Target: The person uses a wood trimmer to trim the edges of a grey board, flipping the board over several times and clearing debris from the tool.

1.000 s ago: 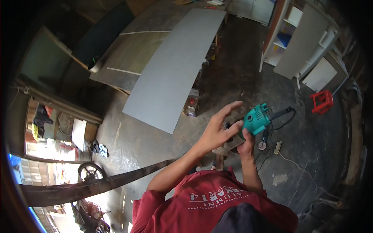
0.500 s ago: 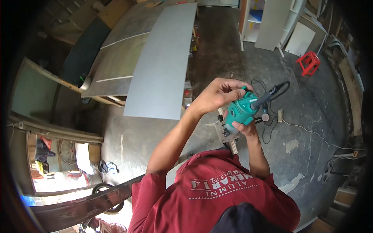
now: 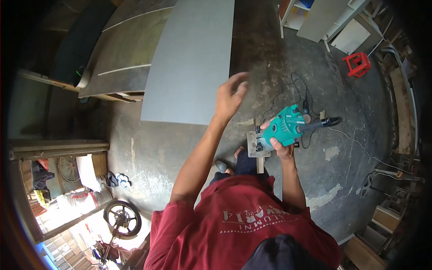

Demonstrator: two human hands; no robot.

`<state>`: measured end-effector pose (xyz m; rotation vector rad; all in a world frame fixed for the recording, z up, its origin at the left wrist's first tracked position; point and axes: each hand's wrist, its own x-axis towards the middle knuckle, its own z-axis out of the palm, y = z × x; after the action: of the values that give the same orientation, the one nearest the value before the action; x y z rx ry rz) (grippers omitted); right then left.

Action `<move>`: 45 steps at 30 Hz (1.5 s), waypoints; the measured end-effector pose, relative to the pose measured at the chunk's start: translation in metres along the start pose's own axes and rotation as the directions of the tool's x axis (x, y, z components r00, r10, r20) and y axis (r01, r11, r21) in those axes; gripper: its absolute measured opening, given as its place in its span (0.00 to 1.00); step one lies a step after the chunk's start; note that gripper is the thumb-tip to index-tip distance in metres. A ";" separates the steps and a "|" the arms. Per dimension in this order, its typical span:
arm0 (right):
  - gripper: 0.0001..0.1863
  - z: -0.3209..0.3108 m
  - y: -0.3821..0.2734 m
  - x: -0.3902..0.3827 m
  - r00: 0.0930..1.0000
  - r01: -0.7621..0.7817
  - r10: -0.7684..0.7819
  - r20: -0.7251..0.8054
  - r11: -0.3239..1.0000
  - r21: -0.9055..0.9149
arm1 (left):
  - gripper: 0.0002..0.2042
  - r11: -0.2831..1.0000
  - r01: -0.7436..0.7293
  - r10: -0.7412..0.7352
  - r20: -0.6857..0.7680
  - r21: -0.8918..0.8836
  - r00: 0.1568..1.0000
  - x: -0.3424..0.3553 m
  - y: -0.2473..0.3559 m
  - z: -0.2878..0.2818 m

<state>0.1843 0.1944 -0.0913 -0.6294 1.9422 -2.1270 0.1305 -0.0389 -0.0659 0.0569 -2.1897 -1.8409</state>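
A teal-green trim router (image 3: 284, 128) with a metal base plate (image 3: 252, 145) is in front of my body, its dark cord sleeve pointing right. My right hand (image 3: 282, 148) is wrapped round the router body, fingers on one side and thumb on the other. A pale straight strip (image 3: 260, 165) is fixed by the base. My left hand (image 3: 231, 96) is off the tool, with fingers apart and slightly curled, near the right edge of a long grey board (image 3: 189, 67). It holds nothing.
The grey board lies on a large wooden-topped table (image 3: 121, 54) at the left. A black cord (image 3: 298, 81) trails on the concrete floor, with a white cable (image 3: 355, 138) farther right. A red stool (image 3: 357, 65) stands at the far right. A wheel (image 3: 122, 218) shows at the lower left.
My left hand has let go of the router's top and moved left toward the board. The router stays in my right hand, a little lower in view. The whole view has shifted.
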 end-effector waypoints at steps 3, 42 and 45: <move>0.26 -0.003 0.021 0.020 0.994 0.032 -0.048 -0.103 0.988 -0.154 | 0.29 0.658 0.030 0.016 -0.053 0.752 0.998 -0.022 -0.126 -0.017; 0.40 0.093 0.110 0.116 0.917 0.397 -0.387 0.093 0.877 -0.270 | 0.31 0.465 0.158 -0.075 -0.138 0.871 0.987 0.068 -0.187 -0.128; 0.41 0.092 0.111 0.113 0.920 0.384 -0.386 0.058 0.867 -0.318 | 0.31 0.470 0.178 -0.091 -0.153 0.865 0.984 0.068 -0.184 -0.123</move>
<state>0.1077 0.0505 -0.1756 -1.1622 2.3611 -2.0182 0.0672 -0.2052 -0.2135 0.5186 -2.8678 -0.5051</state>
